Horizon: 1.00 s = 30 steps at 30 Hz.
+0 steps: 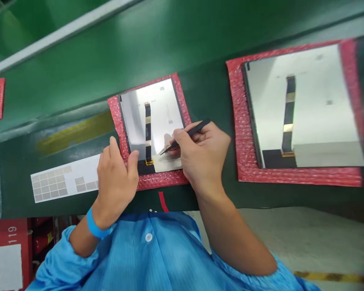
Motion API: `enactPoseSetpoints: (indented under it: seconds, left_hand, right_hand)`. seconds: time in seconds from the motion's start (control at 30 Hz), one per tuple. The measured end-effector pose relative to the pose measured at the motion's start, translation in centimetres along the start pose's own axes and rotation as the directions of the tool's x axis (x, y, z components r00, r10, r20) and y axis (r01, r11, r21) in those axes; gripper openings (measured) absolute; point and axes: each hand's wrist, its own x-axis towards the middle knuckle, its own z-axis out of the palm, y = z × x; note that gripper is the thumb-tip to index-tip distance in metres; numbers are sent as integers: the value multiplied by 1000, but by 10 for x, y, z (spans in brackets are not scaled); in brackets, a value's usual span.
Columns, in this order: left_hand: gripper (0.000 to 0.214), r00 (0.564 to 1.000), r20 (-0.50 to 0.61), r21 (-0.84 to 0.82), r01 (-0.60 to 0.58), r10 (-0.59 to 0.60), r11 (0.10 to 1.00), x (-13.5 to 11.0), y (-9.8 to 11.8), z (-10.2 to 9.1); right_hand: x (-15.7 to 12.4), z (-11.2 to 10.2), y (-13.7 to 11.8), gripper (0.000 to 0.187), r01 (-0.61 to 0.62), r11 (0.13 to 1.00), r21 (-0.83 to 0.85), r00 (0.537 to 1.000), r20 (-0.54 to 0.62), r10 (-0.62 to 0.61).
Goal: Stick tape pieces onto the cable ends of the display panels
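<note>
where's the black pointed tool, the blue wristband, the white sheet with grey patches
Black pointed tool point(198, 128), head view: thick upper shaft.
Blue wristband point(94, 226), head view: middle of band.
White sheet point(71, 182), head view: bare middle part.

Green bench bears red pads, 1 sheet.

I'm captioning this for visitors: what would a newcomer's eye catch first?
Probably the shiny middle panel on red bubble wrap, a dark strip running down it. Over its lower part, the right hand holds a black pointed tool; the left hand is by its lower left corner. A similar panel lies at the right.
</note>
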Motion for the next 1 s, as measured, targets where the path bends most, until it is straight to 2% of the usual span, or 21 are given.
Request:
enactPoseSetpoints:
  seconds: [0.1,0.17,0.2,0.3,0.33,0.4,0.47,0.57,0.67,0.9,1.0]
  left_hand:
    - [50,975,119,-97,202,-190,975,28,20,-3]
    - [46,961,161,-127,247,-226,961,30,27,-8]
    - [45,966,141,-126,234,-216,964,25,25,-11]
    - [31,996,-14,-115,91,-93,989,-9,-1,-20]
    - [26,997,-71,-111,33,-41,993,-23,-16,-23]
    - [24,989,-148,-110,-48,32,993,-49,-52,-31]
    - [24,987,-142,-102,-90,75,991,-68,-88,-38]
    - [37,989,-9,-21,-148,148,989,-80,-126,-39]
    - [41,982,57,50,-184,182,982,-82,-137,-32]
    - [43,976,59,10,-211,210,978,-82,-135,-24]
    - [44,973,58,18,-226,224,974,-83,-135,-24]
  right_hand:
    - [-2,-1,1,19,-33,999,22,999,2,33]
    - [-4,-3,0,22,-50,997,59,999,-11,51]
    - [-6,-4,-1,23,-56,995,86,998,-11,57]
    - [-16,-3,-9,25,-34,987,158,999,1,34]
    - [-23,0,-13,25,-23,987,162,999,29,18]
    - [-39,11,-21,25,-13,992,123,987,162,-8]
    - [-57,29,-25,27,-27,997,69,932,362,0]
    - [-77,58,-17,31,-66,998,22,825,564,43]
    - [-85,74,-1,33,-78,997,-22,786,614,75]
    - [-88,76,7,25,48,992,-120,785,618,37]
    - [-88,77,6,26,53,988,-145,781,622,49]
